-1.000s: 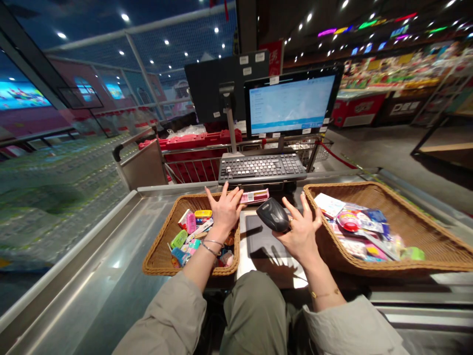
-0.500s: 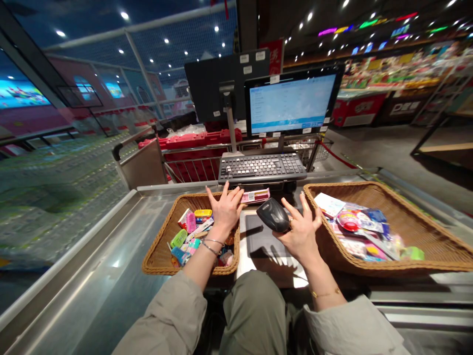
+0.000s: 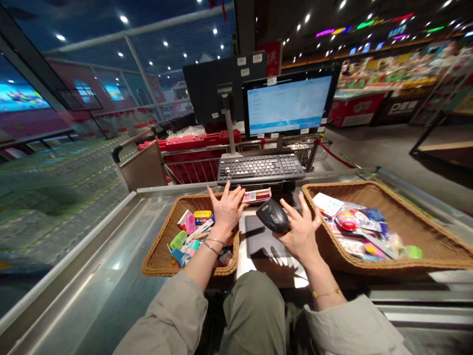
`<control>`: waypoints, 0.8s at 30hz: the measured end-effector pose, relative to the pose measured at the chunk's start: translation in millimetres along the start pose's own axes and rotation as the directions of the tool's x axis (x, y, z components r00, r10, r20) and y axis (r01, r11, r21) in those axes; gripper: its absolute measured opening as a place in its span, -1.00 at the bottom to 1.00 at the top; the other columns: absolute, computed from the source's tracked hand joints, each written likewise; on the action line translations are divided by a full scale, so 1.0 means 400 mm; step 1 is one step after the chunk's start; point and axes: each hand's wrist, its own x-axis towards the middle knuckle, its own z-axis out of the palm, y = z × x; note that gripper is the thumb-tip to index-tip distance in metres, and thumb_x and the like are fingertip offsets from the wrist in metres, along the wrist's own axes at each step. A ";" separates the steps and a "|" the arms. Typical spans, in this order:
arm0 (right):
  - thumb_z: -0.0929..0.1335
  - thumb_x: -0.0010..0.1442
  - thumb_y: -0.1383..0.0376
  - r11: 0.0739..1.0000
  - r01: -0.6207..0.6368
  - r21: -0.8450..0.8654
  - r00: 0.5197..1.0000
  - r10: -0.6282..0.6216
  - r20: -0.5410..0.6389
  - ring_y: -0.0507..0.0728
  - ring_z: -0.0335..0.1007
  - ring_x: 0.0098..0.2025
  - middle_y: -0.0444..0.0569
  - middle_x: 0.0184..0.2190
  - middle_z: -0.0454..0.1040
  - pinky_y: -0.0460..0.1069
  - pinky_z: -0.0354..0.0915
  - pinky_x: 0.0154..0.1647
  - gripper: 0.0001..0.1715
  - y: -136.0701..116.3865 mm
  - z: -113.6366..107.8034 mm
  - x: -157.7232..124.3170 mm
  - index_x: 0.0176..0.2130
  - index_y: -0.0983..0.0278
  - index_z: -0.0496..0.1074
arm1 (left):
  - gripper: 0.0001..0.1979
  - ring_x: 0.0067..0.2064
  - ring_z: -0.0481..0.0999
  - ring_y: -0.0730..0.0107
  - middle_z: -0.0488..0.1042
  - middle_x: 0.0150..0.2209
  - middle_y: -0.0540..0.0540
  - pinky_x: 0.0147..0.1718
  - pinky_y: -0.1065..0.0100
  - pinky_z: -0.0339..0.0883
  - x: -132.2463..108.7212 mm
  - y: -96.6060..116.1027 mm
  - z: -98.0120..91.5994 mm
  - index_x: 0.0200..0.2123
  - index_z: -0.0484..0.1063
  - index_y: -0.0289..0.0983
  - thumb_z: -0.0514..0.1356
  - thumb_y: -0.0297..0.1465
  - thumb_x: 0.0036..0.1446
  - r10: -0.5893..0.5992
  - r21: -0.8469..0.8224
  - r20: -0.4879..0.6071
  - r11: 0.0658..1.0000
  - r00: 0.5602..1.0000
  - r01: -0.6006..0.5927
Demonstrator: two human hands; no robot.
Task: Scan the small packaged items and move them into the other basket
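Observation:
My left hand (image 3: 226,211) is raised over the right rim of the small wicker basket (image 3: 158,256), fingers fanned out. A pink packet (image 3: 256,195) sticks out from its thumb side and looks pinched there. My right hand (image 3: 301,231) holds a black barcode scanner (image 3: 272,216) at its thumb side, the other fingers spread, close to the left wall of the large wicker basket (image 3: 424,217). The scanner's head points toward the pink packet, a short gap apart. A dark scan plate (image 3: 258,239) lies below both hands.
Both baskets hold several small colourful packets. A keyboard (image 3: 260,167) and a lit screen (image 3: 290,104) stand behind the hands, with a red shopping trolley (image 3: 192,148) beyond. Steel counter (image 3: 111,276) stretches to the left. Shop shelves fill the far right.

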 end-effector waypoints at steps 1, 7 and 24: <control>0.41 0.03 0.25 1.000 -0.007 -0.006 1.000 0.007 -0.006 0.46 0.01 0.46 0.00 0.16 0.54 0.51 -0.27 0.40 -0.88 0.002 -0.002 0.001 -0.37 0.22 0.53 | -0.56 0.42 0.23 -0.09 0.52 0.21 -0.12 0.31 -0.53 -0.67 0.002 0.003 -0.001 0.19 0.47 -0.06 0.31 -0.29 0.25 0.001 0.002 -0.004 1.000 1.000 -0.001; 0.42 0.06 0.23 0.997 -0.066 -0.026 0.997 0.065 -0.039 0.50 -0.01 0.46 0.04 0.20 0.50 0.54 -0.24 0.37 -0.83 0.019 -0.028 0.003 -0.30 0.22 0.57 | -0.57 0.42 0.23 -0.10 0.53 0.20 -0.13 0.32 -0.55 -0.63 0.019 0.030 -0.013 0.18 0.47 -0.06 0.31 -0.31 0.25 0.038 0.011 -0.034 0.999 0.999 -0.037; 0.45 0.11 0.05 0.941 -0.331 -0.071 0.913 0.300 -0.278 0.48 0.03 0.45 0.14 0.14 0.54 0.55 -0.27 0.39 -0.47 0.098 -0.139 0.001 0.02 0.24 0.54 | -0.55 0.41 0.24 -0.12 0.54 0.19 -0.15 0.31 -0.56 -0.60 0.114 0.187 0.013 0.20 0.46 -0.06 0.31 -0.29 0.24 0.157 -0.082 -0.062 0.983 0.986 -0.162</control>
